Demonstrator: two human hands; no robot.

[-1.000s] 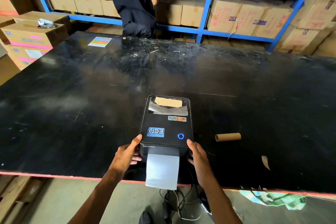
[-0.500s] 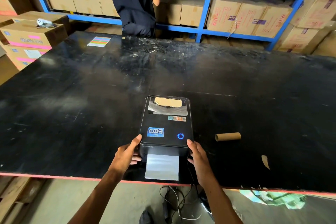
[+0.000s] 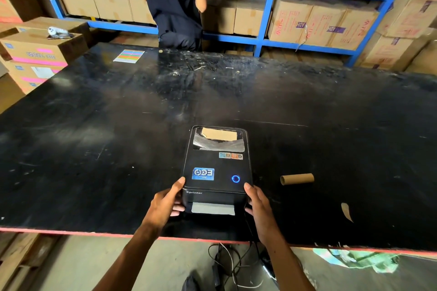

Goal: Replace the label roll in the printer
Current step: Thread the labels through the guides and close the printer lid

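A black label printer (image 3: 216,168) sits shut on the black table (image 3: 94,137) near its front edge, with a blue ring light lit on top. A short strip of white label paper (image 3: 212,209) shows at its front slot. My left hand (image 3: 165,203) grips the printer's front left corner. My right hand (image 3: 259,205) grips the front right corner. An empty brown cardboard core (image 3: 297,178) lies on the table to the right of the printer.
A person in dark clothes (image 3: 173,2) stands at the table's far side facing blue shelves (image 3: 267,14) stacked with cartons. More cartons (image 3: 35,54) are stacked at the left. A striped sheet (image 3: 128,56) lies far left; a paper scrap (image 3: 346,211) near right. Cables (image 3: 231,264) hang below the front edge.
The white label paper, which hung well out of the front slot, has drawn back into the printer to a short strip. My hands have stayed on the printer's front corners.
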